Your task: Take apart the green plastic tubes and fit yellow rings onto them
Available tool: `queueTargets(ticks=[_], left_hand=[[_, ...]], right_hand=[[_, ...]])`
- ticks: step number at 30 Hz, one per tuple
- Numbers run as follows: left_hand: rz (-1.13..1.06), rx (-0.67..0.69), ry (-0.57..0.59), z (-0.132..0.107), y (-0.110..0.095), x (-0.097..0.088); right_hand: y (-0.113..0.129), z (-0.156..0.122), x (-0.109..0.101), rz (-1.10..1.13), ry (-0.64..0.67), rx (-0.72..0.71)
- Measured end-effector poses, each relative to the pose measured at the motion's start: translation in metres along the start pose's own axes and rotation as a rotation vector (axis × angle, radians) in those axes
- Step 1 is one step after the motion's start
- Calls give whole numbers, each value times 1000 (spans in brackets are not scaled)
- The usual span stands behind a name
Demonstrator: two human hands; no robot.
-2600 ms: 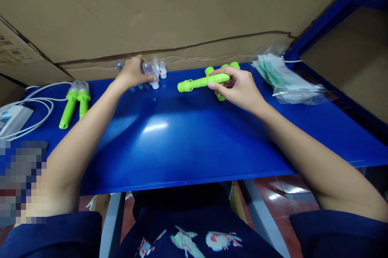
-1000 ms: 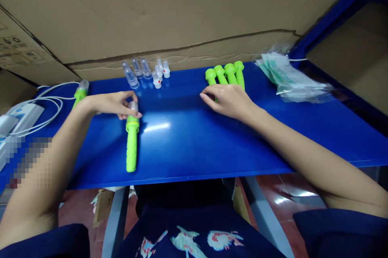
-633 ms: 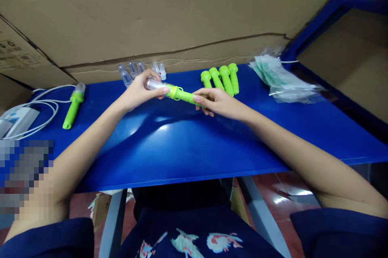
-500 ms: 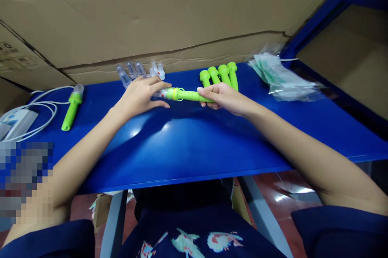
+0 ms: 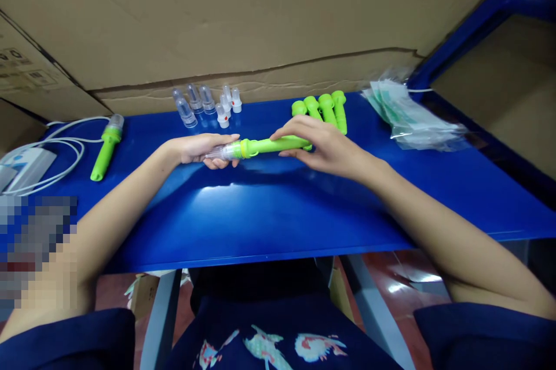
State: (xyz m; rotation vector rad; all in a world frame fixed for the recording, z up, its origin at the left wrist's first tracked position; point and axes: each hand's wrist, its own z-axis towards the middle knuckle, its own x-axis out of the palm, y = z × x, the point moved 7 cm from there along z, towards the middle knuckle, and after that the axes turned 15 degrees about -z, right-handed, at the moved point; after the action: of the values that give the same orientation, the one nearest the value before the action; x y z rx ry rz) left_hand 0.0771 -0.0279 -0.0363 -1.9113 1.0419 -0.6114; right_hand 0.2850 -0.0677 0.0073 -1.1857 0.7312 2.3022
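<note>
**Position of the tube.** The tube [image 5: 271, 145] is held level just above the middle of the counter [image 5: 282, 208], between both hands and clear of the surface. It runs left to right, with the cap [image 5: 220, 153] at its left end.

**Grip.**
- The left hand [image 5: 197, 149] is palm-up. Its fingers [image 5: 219, 138] are clenched around the cap, grasping it from below and from the side.
- The right hand [image 5: 330, 147] is palm-down. Its fingers [image 5: 295, 124] wrap over the green body and grasp its right half.
- Holding at both ends appears to keep the two parts in line and leaves the joint between them exposed to view.

**Appearance.** The tube is a slim, bright green plastic cylinder with a thicker collar where it meets the cap. The cap is clear and narrower towards its tip. What it contains cannot be told.

**Layout of the counter.**
- Spare tubes [image 5: 324, 108] lie side by side at the back, just beyond the right hand.
- Loose caps [image 5: 204, 102] stand in a cluster at the back, beyond the left hand. Each stock is thus on the side of the hand that grips that part.
- One capped tube [image 5: 103, 150] lies apart at the far left, beside a white cable [image 5: 65, 147].
- Clear bags [image 5: 412, 118] are stacked at the far right.
- Cardboard [image 5: 260, 22] closes off the rear.
</note>
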Motion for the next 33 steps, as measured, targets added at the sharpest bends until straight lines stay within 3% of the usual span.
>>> queueTargets(ticks=[4,9,12,15,18,21,25,30,33], left_hand=[[-150,40,43,2,4,-6],[-303,93,67,1,4,0],[-389,128,22,0,4,0],[-366,112,-24,1,7,-2],[-370,122,-59,1,8,-7],[-398,161,-78,0,5,-10],[-341,152,-89,-2,8,-13],[-292,136,-173,-14,17,-33],[-44,172,-353,-28,12,-52]], right_hand=[[11,-1,-3,-215,-48,-18],[5,-2,-8,-255,-100,114],[-3,-4,-14,-114,-144,264],[-19,-7,-5,153,-38,445],[-28,-6,3,335,3,468],[-35,-6,7,429,-42,480],[-35,-8,13,483,13,520],[-40,-8,-19,429,-195,517],[-52,-10,-27,435,-286,543]])
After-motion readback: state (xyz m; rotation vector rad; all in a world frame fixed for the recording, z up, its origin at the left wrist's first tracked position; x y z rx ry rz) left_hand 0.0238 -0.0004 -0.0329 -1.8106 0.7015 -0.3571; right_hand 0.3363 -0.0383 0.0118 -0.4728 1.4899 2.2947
